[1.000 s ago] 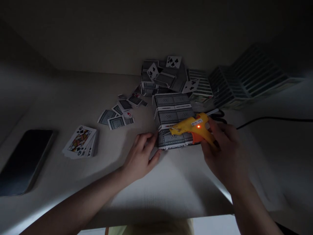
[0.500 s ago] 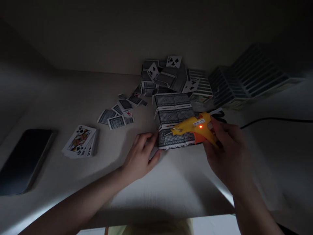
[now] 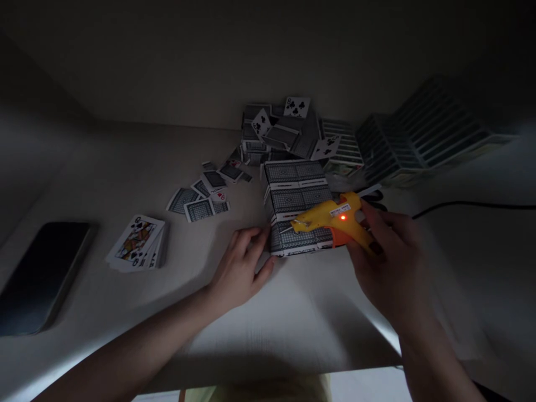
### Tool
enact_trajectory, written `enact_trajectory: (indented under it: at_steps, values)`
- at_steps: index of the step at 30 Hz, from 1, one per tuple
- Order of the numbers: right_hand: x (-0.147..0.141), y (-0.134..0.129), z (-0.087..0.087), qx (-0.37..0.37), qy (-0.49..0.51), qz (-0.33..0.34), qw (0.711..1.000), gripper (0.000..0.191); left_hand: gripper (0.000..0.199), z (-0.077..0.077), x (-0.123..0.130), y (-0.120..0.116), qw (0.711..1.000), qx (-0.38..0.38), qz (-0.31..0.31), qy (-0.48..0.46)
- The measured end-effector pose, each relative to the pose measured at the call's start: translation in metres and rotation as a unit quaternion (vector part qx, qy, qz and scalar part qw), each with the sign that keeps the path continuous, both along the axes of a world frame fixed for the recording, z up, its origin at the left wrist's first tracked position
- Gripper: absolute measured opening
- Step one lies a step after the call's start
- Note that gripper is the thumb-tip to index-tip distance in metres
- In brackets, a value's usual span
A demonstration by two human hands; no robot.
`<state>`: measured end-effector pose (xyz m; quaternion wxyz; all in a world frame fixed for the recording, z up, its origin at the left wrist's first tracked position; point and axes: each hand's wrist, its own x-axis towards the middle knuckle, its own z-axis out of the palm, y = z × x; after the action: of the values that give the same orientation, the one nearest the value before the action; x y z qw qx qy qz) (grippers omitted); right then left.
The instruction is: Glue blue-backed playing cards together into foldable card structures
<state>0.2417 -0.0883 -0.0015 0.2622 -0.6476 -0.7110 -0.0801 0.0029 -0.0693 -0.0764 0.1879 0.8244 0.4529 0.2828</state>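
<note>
The right hand [image 3: 391,262] wraps its fingers round the glue gun [image 3: 323,216] (red light [image 3: 343,218] on), tip over the card block [image 3: 293,196] on the desk [image 3: 196,251]; the left hand [image 3: 238,273], fingers loosely spread, rests at the block's near-left corner, probably steadying it.

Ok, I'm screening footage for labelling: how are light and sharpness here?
In the head view: dim overall, darkest along the top; red light glowing on the glue gun; soft shadow beside the left hand; striped stacks at right smeared, but the queen card fairly legible.
</note>
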Motion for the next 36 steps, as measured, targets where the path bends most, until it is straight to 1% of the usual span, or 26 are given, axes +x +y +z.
enact_trajectory:
  at_steps: [3,9,14,22,26,31,36]
  values:
    - [-0.0011,0.0007,-0.0007,-0.002,0.002,0.009,1.0,0.056,0.054,-0.0002,-0.0001,0.0001,1.0,0.002,-0.002,0.006]
    - [-0.0021,0.0004,0.0003,-0.008,0.01,-0.005,1.0,0.056,0.051,0.0002,0.0005,-0.0001,1.0,0.005,0.001,0.006]
    - [-0.0011,0.0,0.0006,-0.002,0.004,0.01,1.0,0.055,0.052,0.0009,0.0006,-0.0002,1.0,-0.001,0.0,0.007]
    - [0.0018,-0.0025,-0.0022,-0.01,0.023,-0.002,1.0,0.054,0.052,-0.0023,0.0,-0.0005,1.0,-0.003,0.005,0.002]
    - [0.0022,-0.0032,-0.0012,-0.002,0.012,0.005,1.0,0.053,0.052,-0.0018,0.0004,-0.0001,1.0,0.001,0.004,0.006]
    - [0.0023,-0.0044,-0.0005,-0.007,0.011,-0.011,1.0,0.052,0.051,-0.0008,0.0005,0.0001,1.0,0.004,0.002,0.007]
    - [0.0033,-0.0046,-0.0033,-0.001,0.01,0.004,1.0,0.053,0.052,-0.001,0.0002,0.0003,1.0,-0.002,-0.001,0.003]
